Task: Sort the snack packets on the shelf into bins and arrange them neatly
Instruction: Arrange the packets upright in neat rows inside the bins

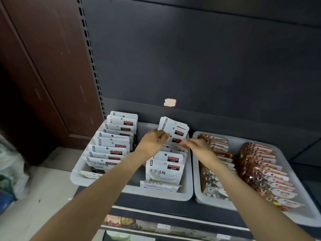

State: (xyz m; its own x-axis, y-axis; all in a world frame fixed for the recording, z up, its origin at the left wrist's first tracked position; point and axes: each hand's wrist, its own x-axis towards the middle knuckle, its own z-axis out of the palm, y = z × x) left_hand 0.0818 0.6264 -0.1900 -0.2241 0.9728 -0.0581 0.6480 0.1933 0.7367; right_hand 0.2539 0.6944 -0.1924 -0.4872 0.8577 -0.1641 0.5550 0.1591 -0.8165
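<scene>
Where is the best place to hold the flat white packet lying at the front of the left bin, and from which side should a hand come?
Probably the front edge of the flat packet, approached from the open shelf front. It lies flat against the left bin rim, with the upright packet close behind, so only the near edge looks free to pinch.

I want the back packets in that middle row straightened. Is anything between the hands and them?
Nothing visible is. The left hand already touches the upright white packets at the back of the left bin; the right hand sits on the row just in front of them.
</scene>
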